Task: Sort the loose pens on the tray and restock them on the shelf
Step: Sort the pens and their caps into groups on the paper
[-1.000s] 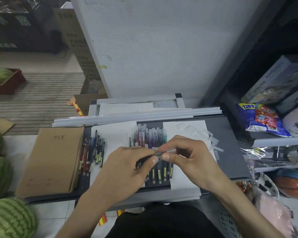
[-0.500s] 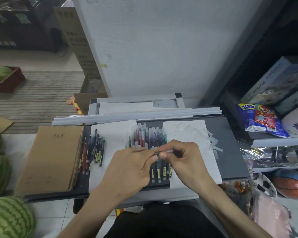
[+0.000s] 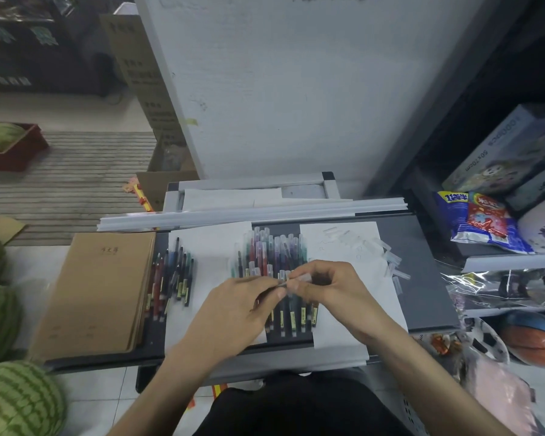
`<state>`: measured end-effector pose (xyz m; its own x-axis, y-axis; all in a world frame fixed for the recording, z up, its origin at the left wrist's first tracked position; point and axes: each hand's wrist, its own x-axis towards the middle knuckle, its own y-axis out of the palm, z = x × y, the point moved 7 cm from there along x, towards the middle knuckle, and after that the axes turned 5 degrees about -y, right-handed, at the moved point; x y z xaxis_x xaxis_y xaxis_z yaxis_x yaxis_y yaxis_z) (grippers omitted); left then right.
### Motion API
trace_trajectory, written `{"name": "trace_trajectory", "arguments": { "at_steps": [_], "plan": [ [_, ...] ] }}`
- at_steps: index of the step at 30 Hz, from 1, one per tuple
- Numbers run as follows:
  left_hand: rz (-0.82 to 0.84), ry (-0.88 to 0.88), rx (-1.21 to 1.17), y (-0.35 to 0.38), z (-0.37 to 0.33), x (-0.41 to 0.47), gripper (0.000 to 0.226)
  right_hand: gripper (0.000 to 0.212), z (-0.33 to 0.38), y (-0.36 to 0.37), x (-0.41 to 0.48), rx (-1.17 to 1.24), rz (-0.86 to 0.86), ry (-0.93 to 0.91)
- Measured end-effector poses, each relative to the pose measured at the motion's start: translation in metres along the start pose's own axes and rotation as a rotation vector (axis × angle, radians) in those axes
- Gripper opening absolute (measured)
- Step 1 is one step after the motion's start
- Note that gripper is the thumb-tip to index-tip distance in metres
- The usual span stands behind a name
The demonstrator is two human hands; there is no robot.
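Grey tray (image 3: 422, 309), yellow-labelled pens (image 3: 292, 319), "50x70cm" box (image 3: 501, 149).

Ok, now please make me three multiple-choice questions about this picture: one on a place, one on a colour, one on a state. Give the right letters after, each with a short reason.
1. Where do the loose clear caps lie on the tray?
A. at its right side, on white paper
B. on the notebooks
C. in a cup

2. What colour are the covers of the notebooks?
A. blue
B. brown
C. white

3. What do the left hand and the right hand do?
A. lie flat on the tray
B. lift a notebook
C. pinch one pen between them

Answers: 1 A, the caps are scattered right of the hands. 2 B, the stack at the tray's left end is plain brown. 3 C, fingertips of both hands meet on the pen.
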<state>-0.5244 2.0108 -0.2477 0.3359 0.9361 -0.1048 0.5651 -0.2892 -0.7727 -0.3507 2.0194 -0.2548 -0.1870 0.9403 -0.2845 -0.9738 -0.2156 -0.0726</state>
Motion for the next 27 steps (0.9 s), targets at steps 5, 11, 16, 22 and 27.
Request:
{"name": "trace_trajectory", "arguments": {
  "at_steps": [5,11,16,22,27],
  "plan": [
    [-0.006,-0.067,-0.113,0.01,0.016,0.004,0.03,0.018,-0.033,-0.012,0.012,0.26,-0.035,0.174],
    [-0.011,-0.195,-0.1,0.013,0.04,0.015,0.046,0.016,-0.049,-0.037,0.033,0.434,-0.165,0.208],
    [-0.161,-0.493,0.137,-0.005,0.133,0.027,0.017,0.021,-0.085,-0.084,0.058,-0.059,-0.312,0.258],
    [-0.232,-0.666,0.311,-0.016,0.191,0.027,0.01,0.019,-0.113,-0.094,0.073,-0.463,-0.287,0.312],
    [-0.147,-0.724,0.355,-0.008,0.204,0.027,0.014,0.028,-0.117,-0.088,0.078,-0.587,-0.291,0.314]
  ]
}}
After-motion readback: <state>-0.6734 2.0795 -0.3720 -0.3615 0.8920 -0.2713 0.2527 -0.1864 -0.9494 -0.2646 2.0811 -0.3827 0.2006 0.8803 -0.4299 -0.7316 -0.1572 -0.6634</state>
